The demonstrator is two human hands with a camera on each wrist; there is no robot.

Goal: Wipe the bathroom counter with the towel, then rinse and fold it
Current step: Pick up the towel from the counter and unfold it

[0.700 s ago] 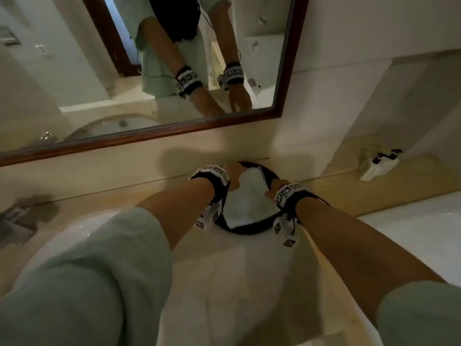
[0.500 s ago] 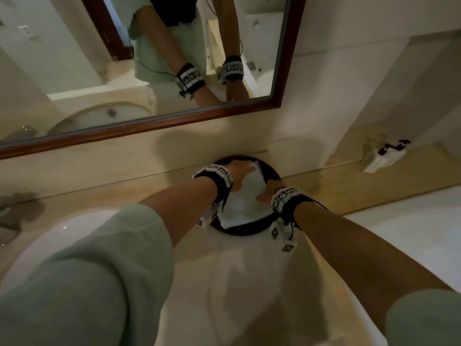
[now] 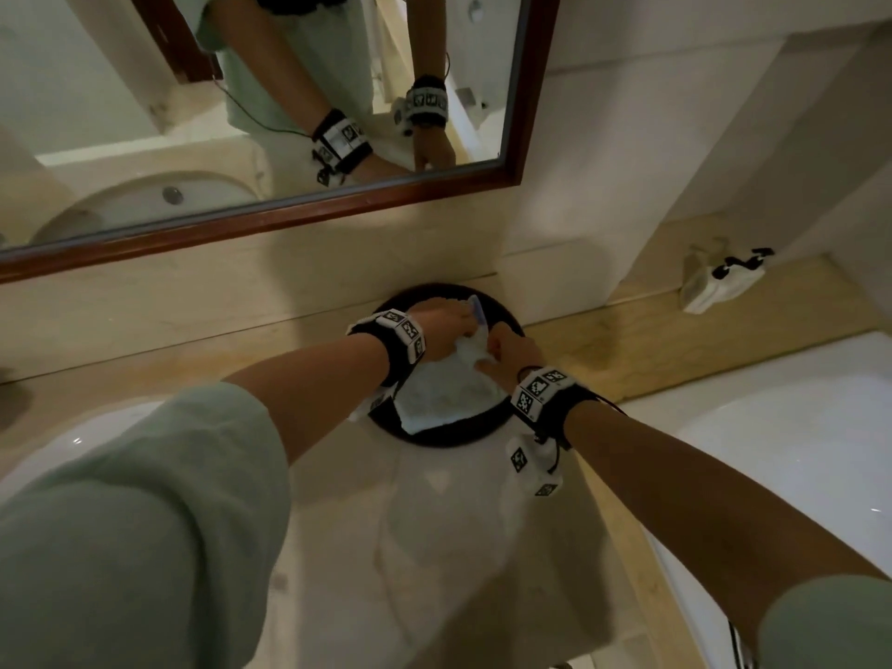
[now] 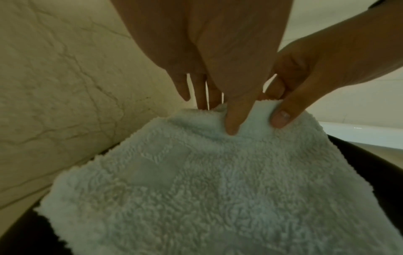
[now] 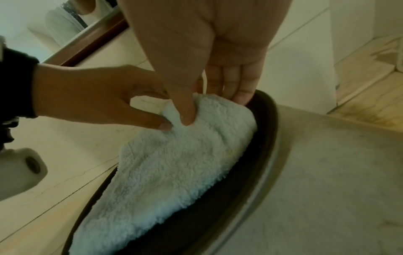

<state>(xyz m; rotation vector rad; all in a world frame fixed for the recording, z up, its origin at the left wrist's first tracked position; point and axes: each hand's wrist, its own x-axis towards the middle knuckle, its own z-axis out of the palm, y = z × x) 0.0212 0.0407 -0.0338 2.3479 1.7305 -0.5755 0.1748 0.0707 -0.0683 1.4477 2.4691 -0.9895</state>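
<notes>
A white fluffy towel (image 3: 446, 395) lies on a round dark tray (image 3: 449, 439) at the back of the beige stone counter (image 3: 458, 548). My left hand (image 3: 461, 325) and right hand (image 3: 492, 352) meet at the towel's far edge. Each pinches that edge, thumb on top and fingers behind, and the edge is raised into a small fold. The left wrist view shows the towel (image 4: 207, 181) spread below my left hand (image 4: 218, 119), with the right thumb beside it. In the right wrist view my right hand (image 5: 209, 107) pinches the towel (image 5: 174, 163) over the tray (image 5: 257, 155).
A brown-framed mirror (image 3: 289, 219) hangs on the wall right behind the tray. A white sink basin (image 3: 62, 456) lies at the left and another white basin (image 3: 796, 451) at the right. A small white device (image 3: 719, 282) sits on the wooden ledge at the far right.
My hands have come together from the towel's two sides to its far edge and have pinched it up. The view has tilted down a little.
</notes>
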